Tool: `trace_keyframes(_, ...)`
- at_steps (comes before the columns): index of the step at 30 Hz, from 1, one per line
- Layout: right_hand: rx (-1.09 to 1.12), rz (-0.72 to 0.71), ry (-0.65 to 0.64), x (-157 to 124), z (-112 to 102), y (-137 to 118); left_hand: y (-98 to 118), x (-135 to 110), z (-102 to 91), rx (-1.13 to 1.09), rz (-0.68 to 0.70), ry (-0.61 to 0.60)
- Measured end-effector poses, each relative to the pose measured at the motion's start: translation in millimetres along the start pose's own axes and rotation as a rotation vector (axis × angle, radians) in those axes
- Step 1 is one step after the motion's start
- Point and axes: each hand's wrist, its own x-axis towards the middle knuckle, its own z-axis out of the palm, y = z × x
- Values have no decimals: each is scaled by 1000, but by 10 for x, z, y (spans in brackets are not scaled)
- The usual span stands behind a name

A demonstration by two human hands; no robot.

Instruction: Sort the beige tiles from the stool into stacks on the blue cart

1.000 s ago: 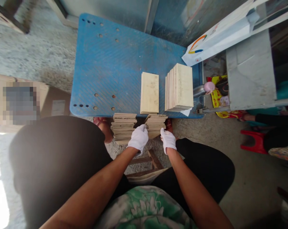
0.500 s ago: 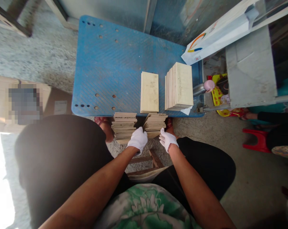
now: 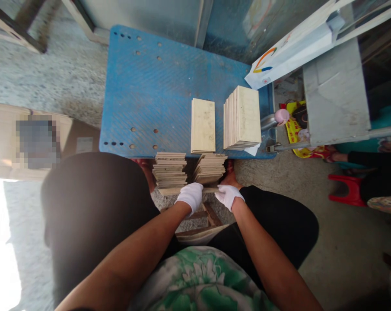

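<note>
Left hand and right hand, both in white cotton gloves, look closed on one thin pale board. Left's pinching it around the middle, right's got the end, though the fingers are partly hidden from up here. The board's long axis runs straight across the body, left to right, just in front of two short stacks of similar boards. A good chunk sticks out past the left hand, so that hand's nearer its middle, and right sits at the tip. Further out on the blue plastic pallet, there's a low flat pile with a taller, slightly fanned stack just beside it.
</note>
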Motion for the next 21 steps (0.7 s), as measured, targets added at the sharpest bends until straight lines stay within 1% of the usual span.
trace_keyframes(4, -34, 7, -20, 10, -48, 25, 4, 46, -13, 28, 29, -37)
trace_keyframes(8, -35, -32, -10, 1, -141, -24, 30, 52, -95, 69, 87, -48)
trace_keyframes(11, -28, -101, 49, -2, -198, -36, 79, 47, -216, 112, 143, -63)
trace_keyframes(14, -34, -180, 75, -33, -217, 12, 123, 27, -398, 139, 197, -61)
trace_keyframes(17, -51, -310, 4, -121, -180, 77, 145, -44, -641, 145, 252, -44)
trace_keyframes(19, -68, -412, -95, -210, -127, 102, 150, -126, -818, 90, 262, -50)
trace_keyframes(21, -107, -531, -220, -316, -62, 115, 145, -220, -984, -46, 240, -59)
